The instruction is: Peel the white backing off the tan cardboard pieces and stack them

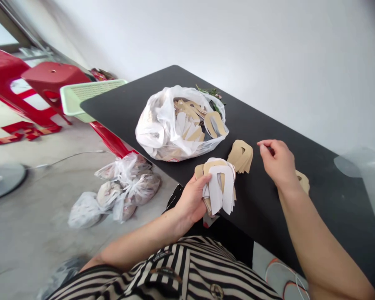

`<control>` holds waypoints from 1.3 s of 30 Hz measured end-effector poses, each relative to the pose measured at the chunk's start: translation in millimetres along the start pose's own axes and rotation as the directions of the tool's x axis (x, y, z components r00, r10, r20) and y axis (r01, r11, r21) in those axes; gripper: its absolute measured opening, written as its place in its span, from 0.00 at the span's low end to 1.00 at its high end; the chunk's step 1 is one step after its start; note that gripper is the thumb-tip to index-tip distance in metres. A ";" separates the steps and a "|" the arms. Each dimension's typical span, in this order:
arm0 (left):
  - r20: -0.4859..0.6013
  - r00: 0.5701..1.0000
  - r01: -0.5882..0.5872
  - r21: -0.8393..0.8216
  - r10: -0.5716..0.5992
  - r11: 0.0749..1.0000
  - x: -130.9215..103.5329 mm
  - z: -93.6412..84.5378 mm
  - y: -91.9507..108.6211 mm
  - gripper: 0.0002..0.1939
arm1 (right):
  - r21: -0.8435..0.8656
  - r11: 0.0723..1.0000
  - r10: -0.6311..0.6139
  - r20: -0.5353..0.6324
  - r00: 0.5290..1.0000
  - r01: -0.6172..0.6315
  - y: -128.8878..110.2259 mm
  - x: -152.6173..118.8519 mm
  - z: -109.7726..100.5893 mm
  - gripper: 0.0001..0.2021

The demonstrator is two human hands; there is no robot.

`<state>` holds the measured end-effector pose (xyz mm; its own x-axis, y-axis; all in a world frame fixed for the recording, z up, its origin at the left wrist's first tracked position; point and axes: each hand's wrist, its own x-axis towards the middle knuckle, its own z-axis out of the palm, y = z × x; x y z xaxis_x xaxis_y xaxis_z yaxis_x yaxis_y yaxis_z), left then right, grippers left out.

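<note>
My left hand [192, 200] is closed around a loose stack of U-shaped paper pieces [218, 187], some white and some tan, held over the table's near edge. My right hand [276, 162] hovers above the table, its thumb and index finger brought together; whether anything tiny sits between them I cannot make out. Just left of it lies a fanned pile of tan U-shaped pieces [241, 156]. Another tan piece [303, 181] is partly hidden behind my right forearm. A white plastic bag [156, 135], open at the top, holds many more such pieces.
The black table [287, 133] stands against a white wall. Green leaves [215, 104] lie behind the bag. A pale green basket [70, 100], red stools [53, 75] and tied plastic bags [125, 189] are at the left. A cable [71, 156] crosses the floor.
</note>
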<state>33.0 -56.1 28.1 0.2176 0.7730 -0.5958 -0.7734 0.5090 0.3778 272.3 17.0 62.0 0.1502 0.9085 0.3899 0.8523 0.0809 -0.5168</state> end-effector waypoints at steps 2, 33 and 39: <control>0.015 1.000 -0.025 -0.015 0.025 1.000 0.3 1.8 -4.5 0.17 | 0.013 0.989 -0.151 -0.001 0.989 0.151 -31.8 -32.0 -10.9 0.09; 0.290 0.941 -0.161 -0.073 0.175 0.984 -17.8 -8.6 -33.2 0.35 | 0.386 0.892 0.080 0.377 0.923 -0.235 -77.3 -121.1 6.9 0.12; 0.296 0.937 -0.175 -0.064 0.186 0.983 -13.7 -6.8 -34.6 0.36 | 0.385 0.896 0.065 0.381 0.922 -0.222 -72.4 -119.4 6.5 0.11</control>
<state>52.7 -86.9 18.4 0.2365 0.9310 -0.2780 -0.8360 0.3408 0.4301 189.4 -94.6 48.0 0.0030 0.9994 0.0354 0.5374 0.0282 -0.8429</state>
